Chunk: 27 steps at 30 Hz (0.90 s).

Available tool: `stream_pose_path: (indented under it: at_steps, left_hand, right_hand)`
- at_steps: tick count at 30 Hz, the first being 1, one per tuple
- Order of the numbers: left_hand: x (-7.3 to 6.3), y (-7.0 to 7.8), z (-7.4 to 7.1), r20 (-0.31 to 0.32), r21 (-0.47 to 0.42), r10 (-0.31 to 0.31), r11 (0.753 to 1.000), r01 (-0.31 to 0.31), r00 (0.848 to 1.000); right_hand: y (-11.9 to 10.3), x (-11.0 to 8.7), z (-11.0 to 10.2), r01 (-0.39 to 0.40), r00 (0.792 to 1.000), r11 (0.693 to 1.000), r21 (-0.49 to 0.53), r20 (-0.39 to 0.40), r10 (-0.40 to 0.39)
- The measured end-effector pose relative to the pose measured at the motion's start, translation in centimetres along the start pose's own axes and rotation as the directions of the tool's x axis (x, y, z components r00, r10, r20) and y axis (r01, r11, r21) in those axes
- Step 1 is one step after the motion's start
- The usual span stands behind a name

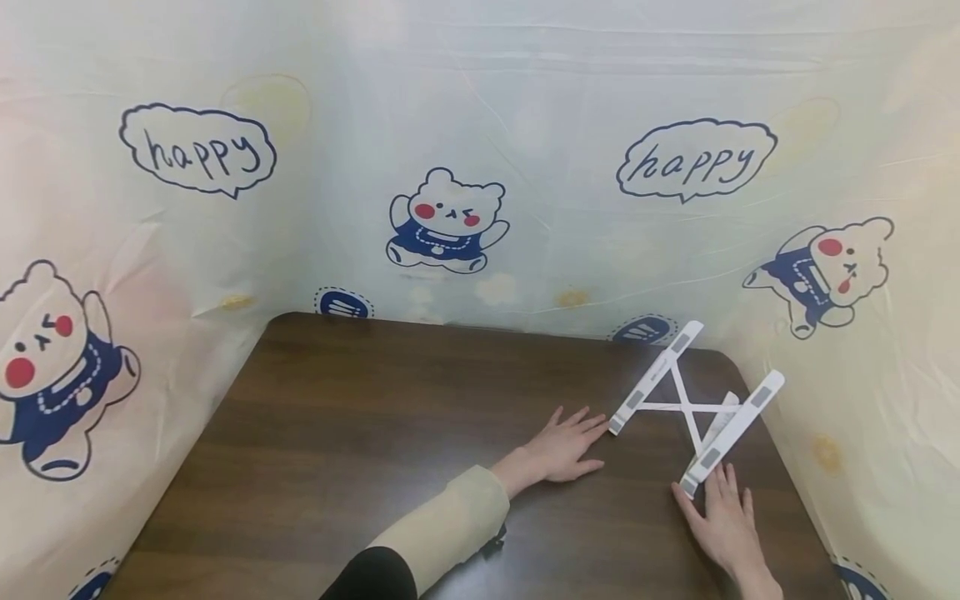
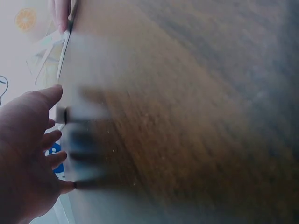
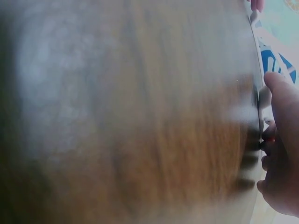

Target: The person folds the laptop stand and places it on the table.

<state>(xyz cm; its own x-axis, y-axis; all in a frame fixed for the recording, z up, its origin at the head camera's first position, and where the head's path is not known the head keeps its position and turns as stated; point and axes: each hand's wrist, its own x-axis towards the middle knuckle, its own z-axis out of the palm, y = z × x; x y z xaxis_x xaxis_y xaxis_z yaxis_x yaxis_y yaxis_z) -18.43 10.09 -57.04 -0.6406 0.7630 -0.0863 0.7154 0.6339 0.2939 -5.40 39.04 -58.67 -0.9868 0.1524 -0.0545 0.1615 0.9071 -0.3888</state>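
Note:
A white folding laptop stand (image 1: 651, 379) is opened out at the right side of the table, its two long bars joined by crossed struts. Grey pads line the bars. My left hand (image 1: 562, 447) lies with spread, straight fingers, its fingertips right at the near end of the left bar. By the near end of the right bar (image 1: 737, 432), my right hand (image 1: 723, 525) has its fingers extended along the outer side and its thumb toward the bar's tip. In the right wrist view the stand (image 3: 264, 35) shows partly behind the right hand (image 3: 285, 121).
The dark brown wooden table (image 1: 360, 400) has rounded far corners. A pale cloth (image 1: 555, 100) printed with bears and "happy" bubbles hangs around its back and sides, close to the stand's far ends.

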Motion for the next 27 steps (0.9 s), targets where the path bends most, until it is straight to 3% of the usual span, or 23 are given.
stream_pose_path:
  at_steps: [12, 20, 27]
  left_hand:
    - [-0.2, 0.2, -0.1, -0.003, 0.065, 0.005, 0.998, -0.005, 1.0]
    - [-0.4, 0.1, -0.2, 0.003, 0.079, 0.018, 0.997, -0.019, 1.0]
    - [-1.4, 0.1, -0.9, 0.026, 0.082, 0.021, 0.996, -0.023, 0.999]
  right_hand:
    - [-0.1, 0.2, -0.1, -0.013, 0.999, 1.0, -0.002, 0.031, 0.013]
    - [0.0, 0.0, 0.0, 0.003, 1.0, 1.0, 0.0, 0.015, -0.003]
    - [-0.8, -0.6, 0.3, 0.041, 0.999, 0.999, -0.005, -0.018, -0.041]
